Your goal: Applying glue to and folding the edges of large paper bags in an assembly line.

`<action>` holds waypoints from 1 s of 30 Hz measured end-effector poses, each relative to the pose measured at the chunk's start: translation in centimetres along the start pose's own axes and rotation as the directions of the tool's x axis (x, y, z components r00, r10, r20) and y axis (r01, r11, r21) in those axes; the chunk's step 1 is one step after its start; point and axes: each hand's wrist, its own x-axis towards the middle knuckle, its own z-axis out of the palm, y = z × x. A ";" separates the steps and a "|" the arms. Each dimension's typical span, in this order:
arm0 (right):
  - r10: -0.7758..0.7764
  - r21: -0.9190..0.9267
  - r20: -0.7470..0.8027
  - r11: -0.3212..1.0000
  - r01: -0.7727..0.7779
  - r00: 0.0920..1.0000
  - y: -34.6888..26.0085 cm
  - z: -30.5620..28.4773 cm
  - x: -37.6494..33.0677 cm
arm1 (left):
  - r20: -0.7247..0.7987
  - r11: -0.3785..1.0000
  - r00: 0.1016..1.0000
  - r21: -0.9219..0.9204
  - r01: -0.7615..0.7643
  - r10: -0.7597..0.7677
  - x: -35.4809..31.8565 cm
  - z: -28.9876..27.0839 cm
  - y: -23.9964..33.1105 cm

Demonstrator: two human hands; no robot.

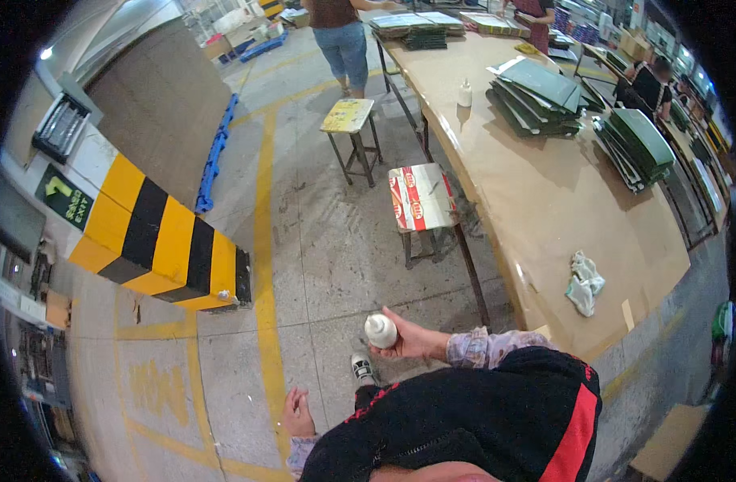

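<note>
Over the grey concrete floor (303, 297), to the left of the table's near corner, a white squeeze bottle (381, 329) was held up off every surface in the right hand (416, 341). The thumb lay along one side of it; the other fingers seemed curled round the opposite side, though how hard they pressed I could not tell. It looked light, with thin, yielding plastic walls, likely a little slippery if wet; the round body was the safest hold, clear of the nozzle, since a strong squeeze might push out the contents. The left hand (297, 415) hung lower and held nothing visible, its fingers loosely bent and near one another. Below the bottle showed a sneaker (362, 368). Beyond stood a stool with a red-and-white cover (422, 197), beside the paper-covered table (504, 193), which bore a crumpled pale cloth (585, 283), a second squeeze bottle (465, 95) and a stack of dark green panels (540, 92). Farther left rose a yellow-and-black striped pillar (167, 233).
</note>
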 end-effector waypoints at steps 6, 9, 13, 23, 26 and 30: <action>-0.124 0.064 -0.007 0.990 0.124 0.992 -5.5 3.5 11.8 | 0.286 0.910 0.896 0.139 -0.390 0.340 21.7 -1.4 6.8; -0.155 0.074 -0.105 0.984 0.163 0.982 -9.3 6.8 13.8 | 0.508 0.834 0.720 0.006 -0.551 0.472 29.7 2.2 11.0; -0.263 0.119 -0.120 0.954 0.277 0.957 -15.1 8.4 17.6 | 0.594 0.766 0.555 -0.173 -0.620 0.583 38.8 8.2 15.9; -0.448 0.207 -0.224 0.846 0.491 0.866 -35.7 9.1 24.1 | 0.724 0.827 0.406 -0.443 -0.346 0.558 57.5 21.8 24.5; -0.576 0.081 -0.152 0.803 0.591 0.803 -42.3 8.8 25.8 | 0.750 0.853 0.409 -0.477 -0.211 0.520 63.4 24.9 26.5; -0.609 -0.014 -0.250 0.779 0.626 0.753 -51.5 8.1 28.9 | 0.742 0.829 0.389 -0.546 -0.121 0.546 72.3 30.3 27.8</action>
